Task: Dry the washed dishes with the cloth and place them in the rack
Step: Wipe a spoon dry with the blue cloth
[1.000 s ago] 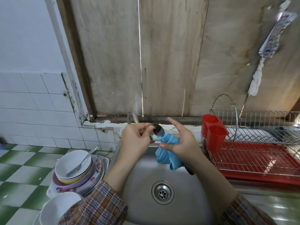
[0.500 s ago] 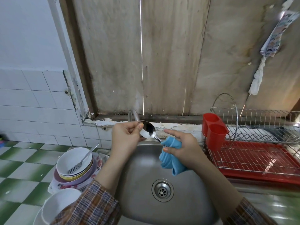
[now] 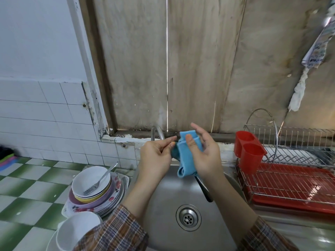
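One metal utensil (image 3: 175, 141), light, stiff, probably slick while wet: held over the sink (image 3: 163, 205), thin handle pinched by fingertips of the left hand (image 3: 155, 160), head hidden in the soft blue cloth (image 3: 183, 154), which the right hand (image 3: 205, 160) clamped under its thumb; best gripped by the handle.

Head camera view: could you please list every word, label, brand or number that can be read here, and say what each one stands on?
Hanging printed bundle, top right: dark print shows, but it is too blurred to read.
Stacked plates: floral pattern only, no text.
Red cutlery holder: no label visible.
No readable text anywhere else in this view.
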Available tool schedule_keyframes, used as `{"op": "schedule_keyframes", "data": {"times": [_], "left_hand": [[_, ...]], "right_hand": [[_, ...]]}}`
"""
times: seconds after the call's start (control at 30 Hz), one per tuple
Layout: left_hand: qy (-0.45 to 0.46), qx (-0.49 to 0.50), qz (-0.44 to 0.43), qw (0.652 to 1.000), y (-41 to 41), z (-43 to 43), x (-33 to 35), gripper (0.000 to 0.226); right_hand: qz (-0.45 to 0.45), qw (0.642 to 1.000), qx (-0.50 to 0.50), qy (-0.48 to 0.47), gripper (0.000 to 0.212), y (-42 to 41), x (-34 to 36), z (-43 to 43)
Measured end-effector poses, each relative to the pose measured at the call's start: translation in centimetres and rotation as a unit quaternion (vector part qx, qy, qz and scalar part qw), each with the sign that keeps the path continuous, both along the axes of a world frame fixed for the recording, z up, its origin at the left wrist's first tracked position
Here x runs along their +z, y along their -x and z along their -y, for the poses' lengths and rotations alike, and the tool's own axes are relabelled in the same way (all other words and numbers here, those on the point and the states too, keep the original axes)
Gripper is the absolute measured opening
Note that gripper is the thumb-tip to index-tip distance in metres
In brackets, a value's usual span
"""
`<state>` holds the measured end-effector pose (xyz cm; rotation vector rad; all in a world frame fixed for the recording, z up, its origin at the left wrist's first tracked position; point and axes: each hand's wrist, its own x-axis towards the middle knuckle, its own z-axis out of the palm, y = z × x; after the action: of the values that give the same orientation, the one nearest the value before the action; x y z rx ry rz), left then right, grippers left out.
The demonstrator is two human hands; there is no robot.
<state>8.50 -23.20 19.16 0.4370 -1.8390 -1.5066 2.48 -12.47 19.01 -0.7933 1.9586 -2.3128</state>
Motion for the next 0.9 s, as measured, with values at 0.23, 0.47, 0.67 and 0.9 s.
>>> {"op": "schedule_keyframes", "data": {"times": [0.23, 0.47, 0.67, 0.9], "left_hand": [[-0.044, -0.004, -0.050, 0.998, -0.8, 0.0, 0.8, 0.030], [-0.070, -0.011, -0.060, 0.996, -1.3, 0.7, 0.9, 0.030], [-0.051, 0.028, -0.064, 0.996, -1.6, 2.6, 1.6, 0.025], [-0.024, 0.033, -0.041, 0.998, -0.9, 3.5, 1.5, 0.019]], "right_hand": [[-0.080, 0.990, -0.001, -0.116, 0.046, -1.1, -0.9, 1.6], [-0.139, 0.958, -0.071, -0.240, 0.024, -1.3, -1.2, 2.5], [-0.174, 0.958, -0.073, -0.218, 0.017, -3.2, -3.8, 1.5], [-0.116, 0.963, -0.054, -0.239, 0.034, -4.3, -5.3, -0.8]]}}
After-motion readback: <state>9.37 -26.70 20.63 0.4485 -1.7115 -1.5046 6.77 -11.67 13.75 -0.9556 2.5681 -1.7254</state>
